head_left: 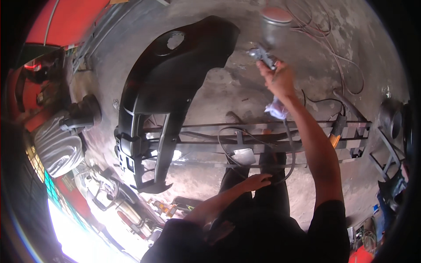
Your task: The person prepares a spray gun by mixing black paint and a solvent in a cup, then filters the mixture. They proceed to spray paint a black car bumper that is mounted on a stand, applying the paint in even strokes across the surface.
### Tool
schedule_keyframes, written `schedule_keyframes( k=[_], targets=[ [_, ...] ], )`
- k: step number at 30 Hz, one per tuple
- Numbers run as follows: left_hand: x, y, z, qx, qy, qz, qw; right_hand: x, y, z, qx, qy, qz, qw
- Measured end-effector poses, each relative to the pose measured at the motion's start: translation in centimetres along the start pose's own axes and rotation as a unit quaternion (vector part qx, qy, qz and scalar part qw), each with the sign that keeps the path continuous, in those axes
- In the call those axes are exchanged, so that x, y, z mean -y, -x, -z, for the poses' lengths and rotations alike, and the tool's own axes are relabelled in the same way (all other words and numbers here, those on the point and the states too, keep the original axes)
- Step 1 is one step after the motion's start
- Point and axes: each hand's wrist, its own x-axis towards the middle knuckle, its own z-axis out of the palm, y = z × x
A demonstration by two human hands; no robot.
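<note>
My right hand (pixel 280 79) is raised at the upper right, closed around the handle of a metal spray gun (pixel 263 54). A blurred grey cup (pixel 275 30) with a reddish top is beside the gun and looks joined to it. Crumpled whitish wrapping (pixel 276 108) hangs below the grip, and a dark air hose (pixel 291 153) loops down from there. Low in the middle, my left hand (pixel 255 182) has its fingers closed where the hose reaches it; part of the grip is hidden. To the left, a black car bumper (pixel 169 83) lies across a metal stand (pixel 324 125).
Thin hoses (pixel 337 61) coil over the concrete floor (pixel 368 48) at the upper right. A pale covered bundle (pixel 59 147) and a motorcycle (pixel 103 188) are along the left. A dark wheel-like ring (pixel 390 120) stands at the right edge. My legs are close to the stand.
</note>
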Motion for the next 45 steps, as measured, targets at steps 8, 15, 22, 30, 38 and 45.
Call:
schedule_keyframes(
  k=[8,15,22,30,38,45],
  targets=[
    [5.2,4.5,-0.4,-0.092,-0.176,-0.066,0.978,14.9,8.4,-3.3,0.225,-0.079,0.069,0.969],
    [4.6,8.2,-0.2,-0.084,-0.281,-0.106,0.950,13.2,9.7,-2.8,0.287,-0.152,0.018,0.946],
    [4.6,13.3,-0.8,-0.072,-0.277,-0.141,0.948,-4.8,5.0,-4.2,-0.016,-0.060,-0.056,0.996],
    [5.6,15.3,-1.0,-0.062,-0.308,-0.131,0.940,-5.8,7.3,-6.4,-0.033,-0.049,-0.028,0.998],
    [7.0,14.6,-1.7,-0.114,-0.240,-0.113,0.957,13.1,14.8,-5.9,0.239,-0.196,-0.013,0.951],
    [7.3,14.3,-3.4,-0.152,-0.187,-0.103,0.965,9.2,14.4,-6.5,0.226,-0.174,-0.043,0.957]
  ],
)
